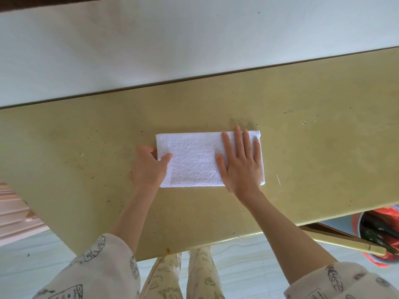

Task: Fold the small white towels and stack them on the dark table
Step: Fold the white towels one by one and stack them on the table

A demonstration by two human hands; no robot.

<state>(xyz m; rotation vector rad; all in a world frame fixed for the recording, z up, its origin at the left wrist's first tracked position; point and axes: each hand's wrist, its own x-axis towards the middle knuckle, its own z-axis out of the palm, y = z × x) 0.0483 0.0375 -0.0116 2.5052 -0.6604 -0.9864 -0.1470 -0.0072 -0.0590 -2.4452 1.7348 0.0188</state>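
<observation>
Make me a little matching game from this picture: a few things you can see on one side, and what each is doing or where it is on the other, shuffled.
Things:
1. left hand
2. right hand
3. white towel
4. red tub

States or places:
a. lies as a folded rectangle on the table
b. pressed flat on the towel's right half
c. on the floor past the table's right corner
d. pinches the towel's left edge

Pairs: 1-d, 2-b, 3-a, 4-c

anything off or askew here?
Nothing much. The white towel lies flat on the table, folded into a neat rectangle with fairly even edges. The right hand presses it flat; the left hand pinches its left end. The tabletop is only scuffed and speckled.
</observation>
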